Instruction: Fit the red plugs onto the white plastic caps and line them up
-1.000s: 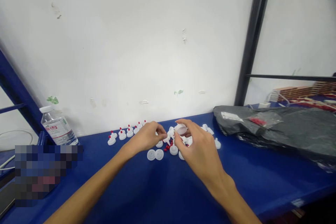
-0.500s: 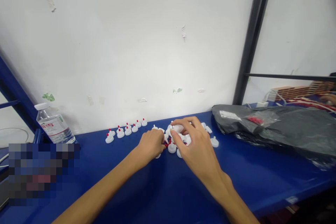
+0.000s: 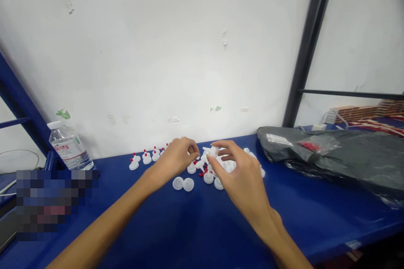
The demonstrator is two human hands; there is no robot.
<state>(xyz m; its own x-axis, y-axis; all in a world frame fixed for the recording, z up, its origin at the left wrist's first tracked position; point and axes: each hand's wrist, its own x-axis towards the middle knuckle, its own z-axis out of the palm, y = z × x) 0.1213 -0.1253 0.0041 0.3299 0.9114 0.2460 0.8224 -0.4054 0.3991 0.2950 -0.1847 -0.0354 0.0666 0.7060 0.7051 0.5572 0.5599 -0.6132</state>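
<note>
Between the thumb and fingers of my right hand is a white nozzle cap, its spout pointing left. My left hand is closed in a pinch beside it, and what its fingertips hold is too small to make out. Below the hands lies a pile of white caps with small red tips among them. Two white caps lie face up in front of my left hand. Several red-tipped white caps stand upright at the left, partly hidden by that hand.
A water bottle stands at the left near the wall. A dark grey plastic bag lies on the right of the blue table, with a clear packet of red pieces on it. A black post rises behind.
My left hand has lifted away from the pile and up, uncovering the two face-up caps. The cap in my right hand now shows its spout pointing left.
</note>
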